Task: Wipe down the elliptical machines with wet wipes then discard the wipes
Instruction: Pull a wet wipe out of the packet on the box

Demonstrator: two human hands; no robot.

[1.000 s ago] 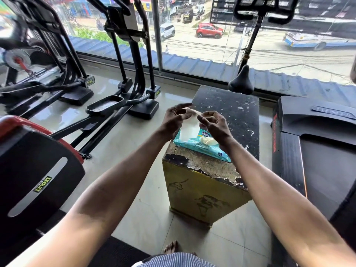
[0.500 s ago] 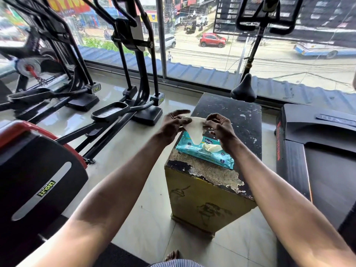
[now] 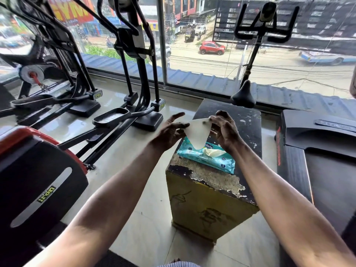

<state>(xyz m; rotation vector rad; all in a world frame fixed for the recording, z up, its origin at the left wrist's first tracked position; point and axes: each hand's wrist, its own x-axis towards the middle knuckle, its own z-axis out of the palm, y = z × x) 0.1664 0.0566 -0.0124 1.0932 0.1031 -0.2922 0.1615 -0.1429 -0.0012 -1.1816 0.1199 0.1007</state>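
Observation:
A white wet wipe [image 3: 198, 132] hangs in the air between my hands, above a teal wipes pack [image 3: 207, 158] lying on a worn yellow-and-black box [image 3: 210, 205]. My left hand [image 3: 170, 132] pinches the wipe's left corner with its other fingers spread. My right hand [image 3: 225, 130] grips the wipe's upper right edge. Another wipe pokes out of the pack's opening. A black elliptical machine [image 3: 134, 78] stands to the left by the window, with its pedal [image 3: 111, 117] near my left hand. A second elliptical [image 3: 50, 74] stands at the far left.
A red-and-black machine housing [image 3: 36, 182] fills the near left. A treadmill [image 3: 319, 162] borders the box on the right. An exercise bike seat [image 3: 243, 97] and handlebars [image 3: 264, 26] rise behind the box before the glass wall. Tiled floor [image 3: 146, 218] runs between machines.
The wipe has come up out of the pack and now hangs free, stretched wider between both hands. My view has tilted upward slightly.

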